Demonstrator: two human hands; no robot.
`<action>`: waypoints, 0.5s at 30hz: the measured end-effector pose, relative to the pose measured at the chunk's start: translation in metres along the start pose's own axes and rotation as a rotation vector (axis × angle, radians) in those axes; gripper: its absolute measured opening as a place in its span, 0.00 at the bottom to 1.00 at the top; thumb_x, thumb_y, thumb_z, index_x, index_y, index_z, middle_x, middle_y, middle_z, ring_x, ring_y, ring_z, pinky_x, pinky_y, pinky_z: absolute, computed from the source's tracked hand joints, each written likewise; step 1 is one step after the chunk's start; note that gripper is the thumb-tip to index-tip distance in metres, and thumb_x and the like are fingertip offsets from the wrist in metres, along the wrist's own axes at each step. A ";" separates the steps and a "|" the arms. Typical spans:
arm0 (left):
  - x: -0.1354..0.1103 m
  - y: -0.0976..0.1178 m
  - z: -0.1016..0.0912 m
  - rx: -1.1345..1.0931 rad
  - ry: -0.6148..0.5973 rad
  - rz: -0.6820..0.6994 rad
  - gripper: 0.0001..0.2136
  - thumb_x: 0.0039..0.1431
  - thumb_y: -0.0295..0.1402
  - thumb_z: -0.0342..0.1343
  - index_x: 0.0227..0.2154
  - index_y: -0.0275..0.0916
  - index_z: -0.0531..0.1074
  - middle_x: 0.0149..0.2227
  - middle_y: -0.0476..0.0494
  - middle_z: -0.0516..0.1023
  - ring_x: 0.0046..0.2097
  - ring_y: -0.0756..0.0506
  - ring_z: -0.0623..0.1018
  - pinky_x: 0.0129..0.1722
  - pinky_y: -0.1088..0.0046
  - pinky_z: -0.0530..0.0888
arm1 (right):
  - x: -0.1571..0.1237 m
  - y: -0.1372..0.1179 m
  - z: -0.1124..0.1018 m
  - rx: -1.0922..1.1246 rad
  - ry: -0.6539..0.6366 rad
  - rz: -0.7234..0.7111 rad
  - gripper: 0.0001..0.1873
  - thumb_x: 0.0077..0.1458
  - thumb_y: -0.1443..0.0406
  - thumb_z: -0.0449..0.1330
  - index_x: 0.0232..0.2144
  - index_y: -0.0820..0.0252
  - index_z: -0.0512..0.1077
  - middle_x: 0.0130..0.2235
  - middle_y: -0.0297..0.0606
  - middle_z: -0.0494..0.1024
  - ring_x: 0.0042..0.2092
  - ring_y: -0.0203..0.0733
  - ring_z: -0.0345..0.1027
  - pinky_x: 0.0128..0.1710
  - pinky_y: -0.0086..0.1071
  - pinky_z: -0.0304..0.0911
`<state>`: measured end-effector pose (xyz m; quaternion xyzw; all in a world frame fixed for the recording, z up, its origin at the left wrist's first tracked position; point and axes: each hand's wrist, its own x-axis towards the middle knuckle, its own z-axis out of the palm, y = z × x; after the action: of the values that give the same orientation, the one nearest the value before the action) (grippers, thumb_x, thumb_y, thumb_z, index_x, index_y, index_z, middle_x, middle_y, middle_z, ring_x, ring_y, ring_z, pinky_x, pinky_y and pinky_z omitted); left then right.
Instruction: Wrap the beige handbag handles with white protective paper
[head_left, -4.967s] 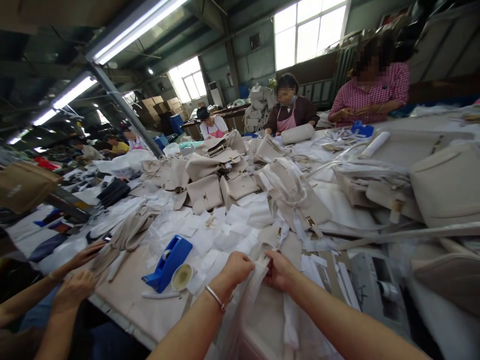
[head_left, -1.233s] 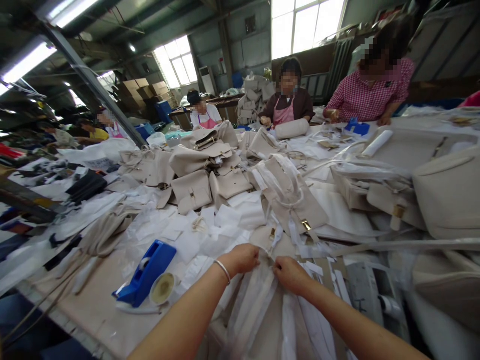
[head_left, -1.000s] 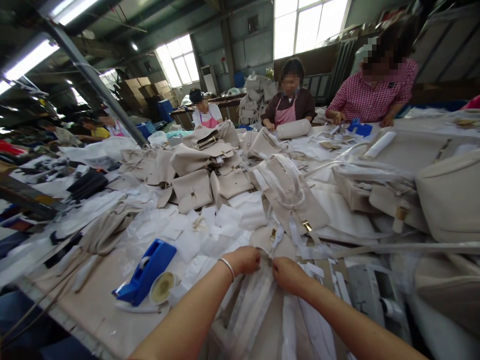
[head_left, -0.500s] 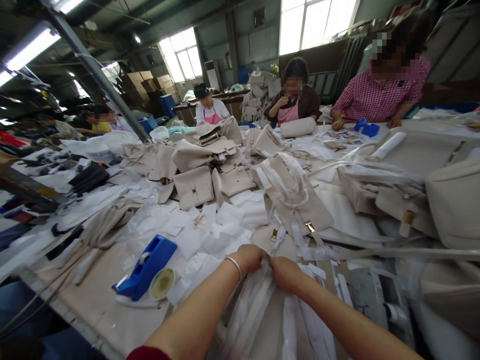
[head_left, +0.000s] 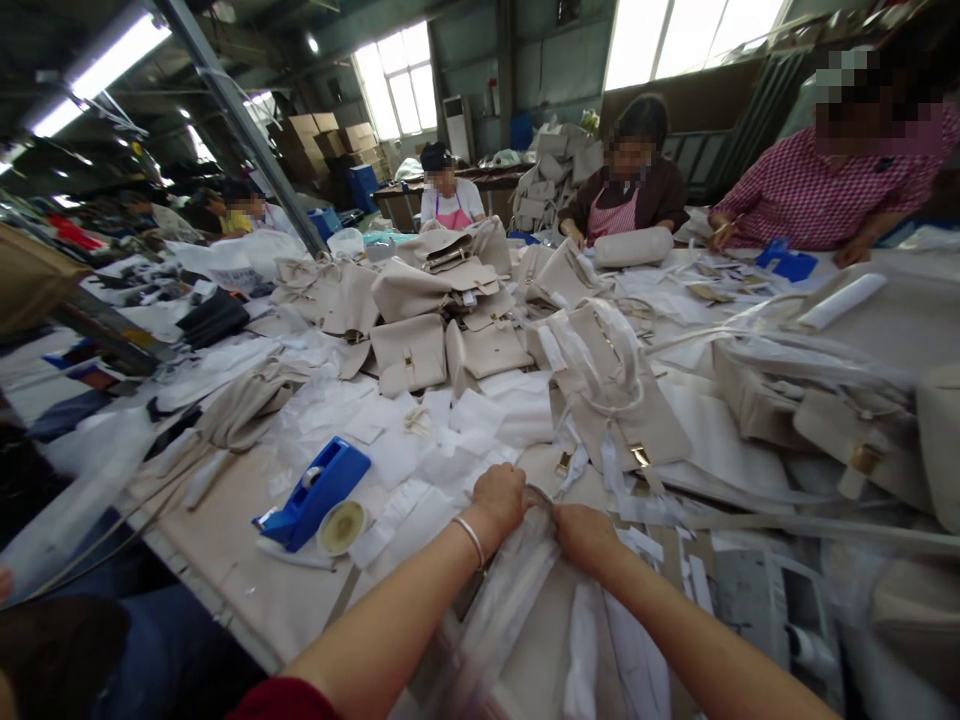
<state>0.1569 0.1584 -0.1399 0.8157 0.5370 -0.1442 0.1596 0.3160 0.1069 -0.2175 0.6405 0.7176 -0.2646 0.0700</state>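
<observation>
My left hand (head_left: 499,497), with a silver bangle at the wrist, and my right hand (head_left: 586,534) meet close together over a cream bag piece wrapped in thin clear plastic (head_left: 517,590). Both hands are closed, pinching the top edge of that wrapping. The fingertips are partly hidden by the plastic. Just beyond my hands lies a beige bag (head_left: 622,395) with gold clasps. A blue tape dispenser (head_left: 315,493) and a roll of tape (head_left: 341,526) sit to the left of my left hand.
The worktable (head_left: 247,590) is covered with white paper sheets (head_left: 480,420) and a heap of beige bags (head_left: 435,320). People sit working along the far side; one in a red checked shirt (head_left: 817,195). Bag parts (head_left: 810,400) pile up at right.
My hands have drawn closer together on the wrapping. Over five seconds the neighbour's hands at left have gone from view. The view has shifted slightly down and left.
</observation>
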 end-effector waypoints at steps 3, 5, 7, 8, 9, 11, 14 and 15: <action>-0.058 -0.009 -0.008 -0.073 0.068 -0.032 0.30 0.55 0.62 0.47 0.42 0.39 0.76 0.44 0.35 0.76 0.48 0.37 0.75 0.49 0.62 0.72 | -0.006 0.004 0.003 0.016 0.001 0.007 0.13 0.59 0.67 0.52 0.42 0.62 0.74 0.44 0.53 0.80 0.47 0.58 0.74 0.43 0.44 0.64; -0.097 -0.013 -0.007 -0.105 0.036 -0.059 0.33 0.48 0.65 0.51 0.38 0.39 0.78 0.43 0.34 0.76 0.46 0.35 0.75 0.47 0.60 0.72 | -0.010 0.006 0.005 0.041 0.003 0.016 0.13 0.59 0.66 0.51 0.41 0.62 0.73 0.43 0.53 0.80 0.47 0.56 0.75 0.42 0.41 0.63; -0.125 -0.013 -0.002 -0.119 -0.056 -0.099 0.31 0.43 0.62 0.58 0.38 0.38 0.78 0.43 0.33 0.76 0.46 0.33 0.76 0.46 0.58 0.73 | -0.013 0.006 0.005 0.077 0.010 0.020 0.12 0.59 0.66 0.51 0.40 0.61 0.73 0.43 0.51 0.80 0.46 0.53 0.75 0.42 0.38 0.62; -0.134 -0.013 0.001 -0.129 -0.106 -0.123 0.29 0.43 0.58 0.60 0.38 0.37 0.79 0.43 0.32 0.77 0.45 0.32 0.76 0.45 0.58 0.73 | -0.015 0.005 0.003 0.098 0.016 0.022 0.11 0.59 0.66 0.52 0.39 0.61 0.74 0.42 0.50 0.81 0.46 0.51 0.75 0.42 0.37 0.61; -0.139 -0.012 0.004 -0.152 -0.148 -0.148 0.25 0.43 0.53 0.62 0.37 0.36 0.79 0.42 0.31 0.77 0.45 0.31 0.77 0.45 0.57 0.73 | -0.018 0.005 -0.001 0.118 0.027 0.024 0.11 0.58 0.67 0.52 0.37 0.61 0.74 0.42 0.49 0.81 0.45 0.50 0.74 0.42 0.36 0.61; -0.139 -0.012 0.007 -0.305 -0.187 -0.200 0.16 0.44 0.43 0.63 0.32 0.35 0.78 0.37 0.33 0.79 0.42 0.32 0.78 0.43 0.57 0.72 | -0.028 0.003 -0.011 0.157 0.071 0.039 0.10 0.57 0.68 0.53 0.36 0.61 0.74 0.42 0.49 0.81 0.46 0.50 0.74 0.42 0.36 0.60; -0.129 -0.012 0.003 -0.817 -0.207 -0.270 0.07 0.40 0.33 0.64 0.23 0.36 0.74 0.26 0.41 0.77 0.35 0.37 0.78 0.38 0.62 0.72 | -0.058 -0.008 -0.030 0.211 0.172 0.056 0.12 0.59 0.65 0.50 0.36 0.62 0.74 0.41 0.49 0.80 0.44 0.49 0.73 0.41 0.36 0.60; -0.125 -0.012 0.000 -0.975 -0.222 -0.283 0.07 0.41 0.33 0.64 0.23 0.37 0.73 0.24 0.43 0.75 0.31 0.40 0.77 0.34 0.64 0.72 | -0.071 -0.015 -0.035 0.292 0.161 0.049 0.15 0.61 0.63 0.49 0.34 0.63 0.73 0.37 0.47 0.80 0.41 0.47 0.74 0.38 0.35 0.61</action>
<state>0.0985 0.0591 -0.0905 0.5457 0.6266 0.0170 0.5561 0.3217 0.0594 -0.1522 0.6803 0.6588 -0.3122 -0.0750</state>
